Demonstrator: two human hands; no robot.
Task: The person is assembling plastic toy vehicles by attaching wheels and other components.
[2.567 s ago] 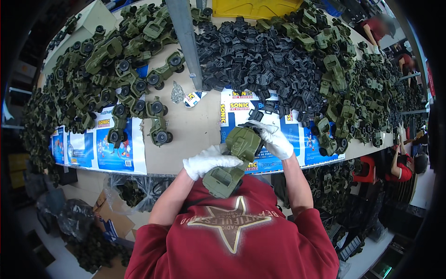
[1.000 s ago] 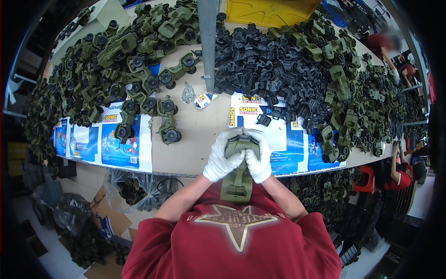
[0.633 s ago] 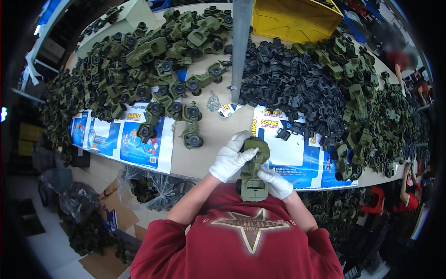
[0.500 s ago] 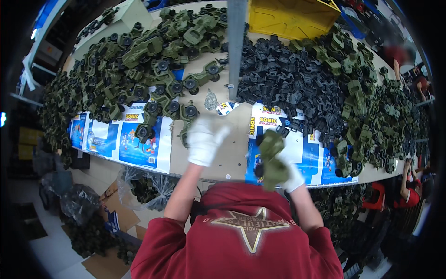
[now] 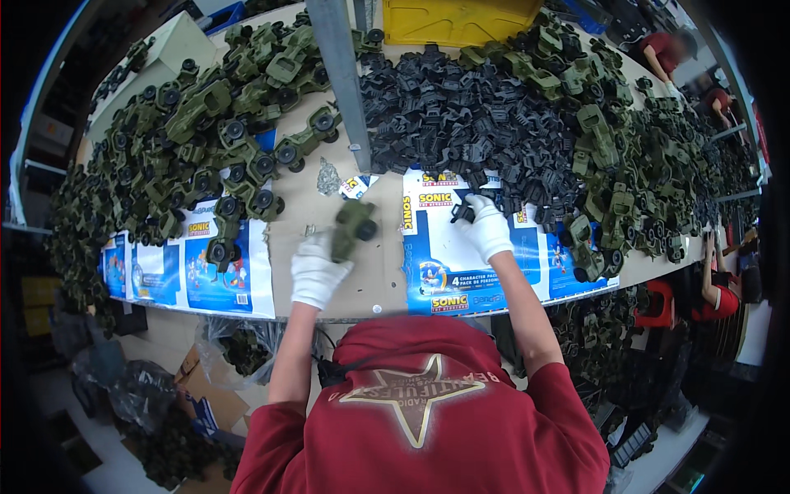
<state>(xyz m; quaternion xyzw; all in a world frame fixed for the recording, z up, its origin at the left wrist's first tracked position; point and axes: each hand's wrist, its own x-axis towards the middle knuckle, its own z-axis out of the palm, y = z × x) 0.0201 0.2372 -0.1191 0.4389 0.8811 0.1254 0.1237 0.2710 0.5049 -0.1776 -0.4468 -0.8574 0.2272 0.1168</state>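
Observation:
My left hand (image 5: 319, 272), in a white glove, grips a green toy vehicle (image 5: 355, 230) with black wheels over the bare cardboard; it is slightly blurred. My right hand (image 5: 487, 229), also gloved, has its fingers closed on a small black plastic part (image 5: 462, 212) at the near edge of the heap of black parts (image 5: 469, 115). Under the right hand lies a printed blue and white card sheet (image 5: 444, 255). To the left hand's left, several green toy vehicles (image 5: 222, 239) rest on another printed sheet (image 5: 197, 276).
A grey metal post (image 5: 341, 90) rises from the table between the green and black heaps. A yellow crate (image 5: 457, 20) stands at the back. More green vehicles (image 5: 597, 132) are piled on the right. A small clear bag (image 5: 327, 177) lies near the post. Co-workers (image 5: 658, 53) are at the far right.
The green vehicle in my right hand is gone from it; a green vehicle is now in my left hand. My right hand has reached forward and taken a black part. The view has shifted.

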